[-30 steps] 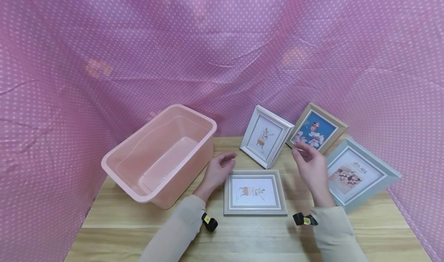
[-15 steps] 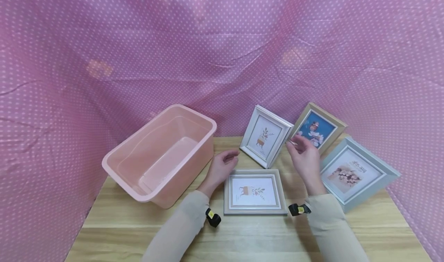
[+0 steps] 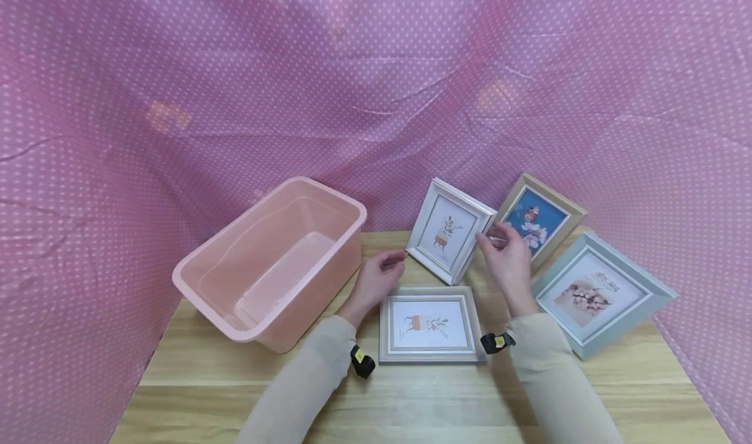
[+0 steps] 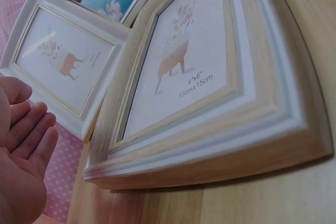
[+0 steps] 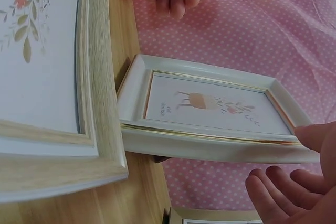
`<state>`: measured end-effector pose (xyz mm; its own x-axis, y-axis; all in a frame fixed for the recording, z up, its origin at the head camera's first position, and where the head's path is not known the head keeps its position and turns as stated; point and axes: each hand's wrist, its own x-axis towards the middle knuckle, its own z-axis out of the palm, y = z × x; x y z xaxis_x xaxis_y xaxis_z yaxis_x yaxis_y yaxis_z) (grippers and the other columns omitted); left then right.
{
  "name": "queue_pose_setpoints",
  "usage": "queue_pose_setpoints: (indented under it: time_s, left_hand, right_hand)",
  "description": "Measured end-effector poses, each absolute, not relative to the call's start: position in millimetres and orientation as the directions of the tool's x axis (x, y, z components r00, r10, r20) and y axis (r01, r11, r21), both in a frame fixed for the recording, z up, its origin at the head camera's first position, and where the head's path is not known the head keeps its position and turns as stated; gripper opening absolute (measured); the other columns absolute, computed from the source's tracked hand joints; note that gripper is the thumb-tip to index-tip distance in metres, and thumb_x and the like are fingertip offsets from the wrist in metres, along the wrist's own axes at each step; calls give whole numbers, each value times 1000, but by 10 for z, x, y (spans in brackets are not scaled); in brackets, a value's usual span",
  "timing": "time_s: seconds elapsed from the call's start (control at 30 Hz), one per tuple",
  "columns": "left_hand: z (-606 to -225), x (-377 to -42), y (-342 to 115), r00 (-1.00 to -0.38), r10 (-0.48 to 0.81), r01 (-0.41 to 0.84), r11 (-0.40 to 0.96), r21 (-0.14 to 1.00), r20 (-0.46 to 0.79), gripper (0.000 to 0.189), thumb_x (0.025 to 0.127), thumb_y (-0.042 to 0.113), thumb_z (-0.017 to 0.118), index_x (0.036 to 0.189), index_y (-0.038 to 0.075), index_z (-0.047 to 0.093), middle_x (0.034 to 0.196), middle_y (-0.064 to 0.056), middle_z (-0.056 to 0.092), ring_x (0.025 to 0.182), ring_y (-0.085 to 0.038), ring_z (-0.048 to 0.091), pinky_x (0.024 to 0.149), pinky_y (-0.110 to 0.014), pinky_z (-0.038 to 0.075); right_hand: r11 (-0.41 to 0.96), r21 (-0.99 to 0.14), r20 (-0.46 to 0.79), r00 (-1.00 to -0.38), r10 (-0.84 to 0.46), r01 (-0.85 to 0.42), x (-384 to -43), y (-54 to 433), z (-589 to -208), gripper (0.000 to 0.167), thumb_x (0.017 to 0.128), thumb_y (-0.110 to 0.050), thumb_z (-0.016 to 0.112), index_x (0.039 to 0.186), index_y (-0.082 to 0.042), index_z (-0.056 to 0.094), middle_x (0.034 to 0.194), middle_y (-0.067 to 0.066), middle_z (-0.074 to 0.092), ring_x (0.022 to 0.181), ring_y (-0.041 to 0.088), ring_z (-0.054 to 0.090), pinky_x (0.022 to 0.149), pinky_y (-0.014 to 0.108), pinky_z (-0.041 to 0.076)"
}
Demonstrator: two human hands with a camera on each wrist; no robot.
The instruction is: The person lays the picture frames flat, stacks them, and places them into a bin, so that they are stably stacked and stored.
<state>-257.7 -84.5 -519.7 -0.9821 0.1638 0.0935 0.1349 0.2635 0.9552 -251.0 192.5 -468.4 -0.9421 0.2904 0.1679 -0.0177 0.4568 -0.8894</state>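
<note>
A white picture frame [image 3: 449,232] with a plant print stands tilted back at the rear of the table. By its right edge is my right hand [image 3: 510,261], thumb tip overlapping the border in the right wrist view and the loosely bent fingers [image 5: 283,192] apart from it. My left hand [image 3: 376,284] is near the frame's lower left corner, fingers relaxed and holding nothing. Between my forearms a wood-toned picture frame [image 3: 431,359] lies face up on the table; in the left wrist view it fills much of the picture beside my left hand [image 4: 26,145].
A pink plastic bin [image 3: 329,281] stands on the left of the wooden table [image 3: 423,405]. Behind my right hand leans a tan frame [image 3: 572,212] with a blue flower picture. A pale blue-green frame [image 3: 634,320] stands at the right. Pink dotted cloth [image 3: 376,91] hangs around the table.
My right hand has moved left and away from me, from in front of the tan frame to the white frame's right edge. My left hand has shifted slightly toward the white frame.
</note>
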Motion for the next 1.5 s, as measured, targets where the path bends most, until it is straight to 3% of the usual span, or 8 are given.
queue_pose_setpoints:
  time_s: [0.47, 0.67, 0.83, 1.07, 1.5]
  left_hand:
    - [-5207, -2591, -834, -989, 141, 84, 250, 965, 49, 33, 102, 6, 68, 134, 2, 72, 134, -18, 75, 128, -35, 71, 115, -45, 57]
    - [-5236, -2601, -822, -988, 146, 92, 250, 964, 57, 32, 103, 5, 67, 134, 0, 72, 134, -19, 75, 127, -35, 71, 114, -44, 58]
    - [-5241, -2605, -811, -988, 147, 77, 241, 968, 42, 32, 103, 6, 68, 135, 2, 72, 135, -18, 75, 129, -34, 70, 115, -43, 57]
    - [-5223, -2632, -813, -991, 129, 66, 268, 961, 32, 34, 103, 9, 68, 136, 4, 71, 136, -15, 75, 129, -32, 70, 116, -43, 56]
    - [-5169, -2669, -790, -993, 107, 76, 273, 959, 48, 33, 103, 11, 68, 135, 4, 71, 133, -15, 75, 127, -32, 71, 114, -43, 58]
  right_hand:
    - [461, -887, 149, -934, 325, 19, -2579, 1873, -4724, 39, 105, -22, 70, 135, 2, 68, 131, 24, 75, 117, 40, 74, 98, 53, 64]
    - [462, -886, 146, -931, 334, 27, -2593, 1837, -4738, 38, 106, -21, 69, 135, 3, 68, 130, 23, 75, 115, 38, 75, 92, 40, 63]
    - [455, -890, 155, -922, 355, 26, -2600, 1831, -4747, 36, 106, -19, 69, 134, 4, 68, 127, 23, 75, 112, 37, 74, 84, 25, 56]
    - [446, -895, 175, -908, 380, 15, -2610, 1842, -4703, 36, 106, -18, 68, 135, 3, 67, 125, 23, 75, 108, 34, 73, 78, 12, 49]
    - [432, -901, 219, -903, 370, -41, -2578, 1898, -4500, 34, 106, -13, 67, 136, 5, 67, 125, 24, 75, 103, 26, 70, 73, 3, 48]
